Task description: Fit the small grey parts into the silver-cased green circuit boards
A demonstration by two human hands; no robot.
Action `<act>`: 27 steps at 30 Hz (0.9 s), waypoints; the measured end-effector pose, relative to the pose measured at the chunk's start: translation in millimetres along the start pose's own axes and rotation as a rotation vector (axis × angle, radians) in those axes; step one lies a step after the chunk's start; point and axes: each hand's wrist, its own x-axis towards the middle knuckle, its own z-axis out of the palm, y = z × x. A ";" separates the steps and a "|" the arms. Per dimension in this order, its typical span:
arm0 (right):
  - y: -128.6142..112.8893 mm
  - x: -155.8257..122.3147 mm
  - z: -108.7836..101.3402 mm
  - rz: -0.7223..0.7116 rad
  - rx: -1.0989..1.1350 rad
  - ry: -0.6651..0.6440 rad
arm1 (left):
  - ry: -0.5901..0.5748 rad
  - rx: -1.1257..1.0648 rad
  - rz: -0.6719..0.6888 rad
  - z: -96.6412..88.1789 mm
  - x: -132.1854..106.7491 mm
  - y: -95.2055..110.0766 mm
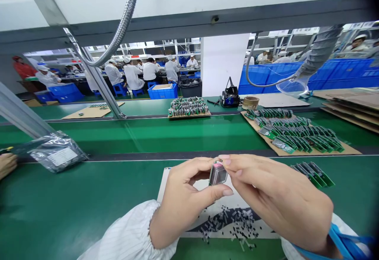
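Observation:
In the middle of the head view my left hand [185, 197] is closed on a small circuit board with a display [218, 174], held tilted between thumb and fingers. A pink patch shows along its upper edge. At that upper corner the fingertips of my right hand [275, 195] are pressed together on the board; their exact grip is partly hidden. Beneath both hands lies a white sheet [166, 175], strewn with many small clear and black pieces [237, 222]. Just beyond my right hand several green circuit boards [315, 174] stand leaning in a row.
Cardboard sheets with rows of boards [296, 131] and a pile of boards [188, 107] lie farther back. A silvery bag [59, 153] is at the left, near another person's hand [7, 164]. Tape [250, 102] and a black-blue device [230, 96] stand behind the belt.

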 end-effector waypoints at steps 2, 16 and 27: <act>-0.7 0.0 0.4 0.024 0.001 -0.009 | 0.009 0.037 0.013 -0.3 -0.2 0.2; -2.9 -6.1 -0.2 0.019 0.029 -0.002 | 0.005 0.179 0.089 -3.3 -4.2 -3.2; -4.2 -1.2 -3.5 -0.076 0.022 0.029 | -0.003 0.202 0.066 -5.4 -5.8 -3.4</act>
